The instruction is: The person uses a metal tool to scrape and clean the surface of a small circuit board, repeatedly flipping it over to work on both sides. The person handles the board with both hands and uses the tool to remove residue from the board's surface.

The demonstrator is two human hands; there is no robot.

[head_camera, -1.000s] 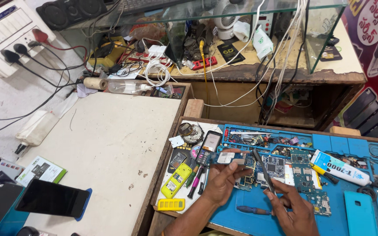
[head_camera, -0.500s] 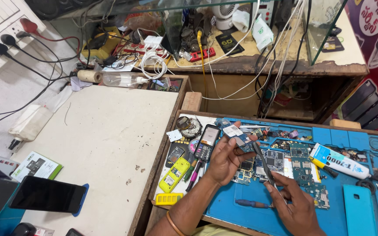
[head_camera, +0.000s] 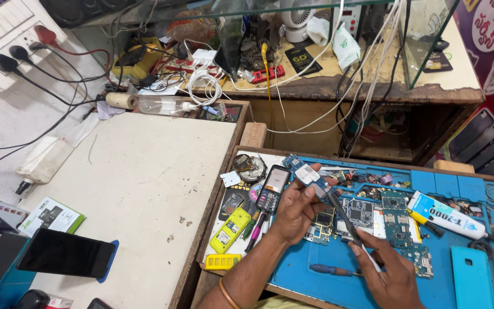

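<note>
Small blue circuit board with a pale metal shield [head_camera: 307,173] is sitting raised off the blue rubber work mat [head_camera: 447,186], near the mat's upper left part, above the spread of loose boards. The left hand [head_camera: 295,209] is pinching it between thumb and fingertips by its edges, wrist bearing a thin bangle.

The right hand [head_camera: 393,274] is closing around a slim dark metal probing tool [head_camera: 341,214], gripped like a pen; its tip is meeting the lower edge of the held board.

Handling judgement: the board is looking light, stiff and thin, likely brittle at its corners and easily scratched on its faces. Edge grip seems the safe hold; fingers on the component side would be risky. The tool tip could slip off the smooth shield.

Lying just beside the left hand: a black keypad phone with a dark screen [head_camera: 272,189], a yellow plastic phone shell [head_camera: 230,230], a yellow keypad strip [head_camera: 222,261]. Lying under the hands: several green and blue bare circuit boards [head_camera: 397,220]. A white glue tube with a yellow collar [head_camera: 444,214] is resting to the right, a teal flat panel [head_camera: 471,277] further down.

Room for moving: the mat is crowding with parts, so little free space is remaining near the hands. The wooden tray rim [head_camera: 247,151] is bounding the mat at left and top. The pale worn tabletop [head_camera: 138,189] to the left is offering more room, with a black phone on a blue pad [head_camera: 67,254] at its near corner.
</note>
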